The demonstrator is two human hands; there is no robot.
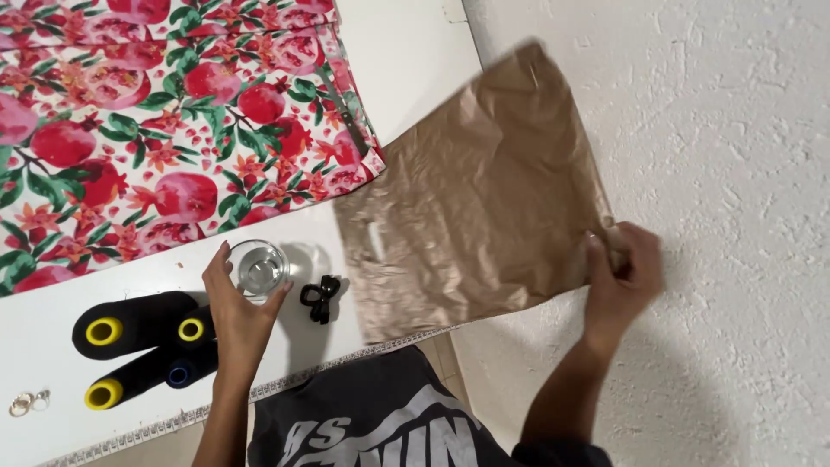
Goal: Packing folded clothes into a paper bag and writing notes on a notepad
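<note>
My left hand (235, 313) curls around a small clear glass (258, 268) standing on the white table (398, 60), fingers on its rim and side. My right hand (621, 275) pinches the right edge of a crinkled tan plastic bag (475, 203) with a cut-out handle. The bag lies half on the table and half against the white textured wall (726, 156). It looks blurred.
Red and green floral fabric (156, 130) covers the table's upper left. Black thread cones (138, 324) with yellow cores lie at the lower left, next to small metal rings (28, 402). A small black clip (322, 297) sits beside the glass.
</note>
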